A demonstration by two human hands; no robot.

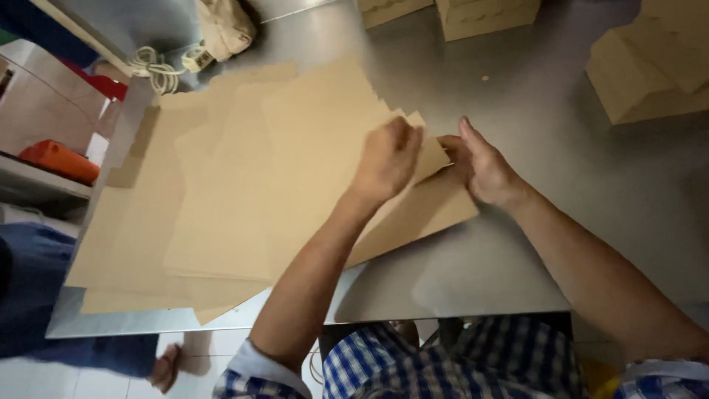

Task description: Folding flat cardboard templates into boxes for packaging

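A loose pile of flat brown cardboard sheets [244, 185] lies on a steel table [517, 244]. My left hand [387, 159] is closed on the upper right corner of the top sheet, where a small flap [430, 157] is bent up. My right hand [481, 166] pinches the same flap from the right side, thumb pointing up. Both forearms reach in from the bottom edge of the view. The fingertips are hidden behind the flap.
Stacks of folded cardboard boxes [650, 66] stand at the back right, more at the top centre [484, 15]. A coiled white cord [153, 68] and a cloth bag [225, 26] lie at the back left. Another person in blue [44, 295] stands left of the table.
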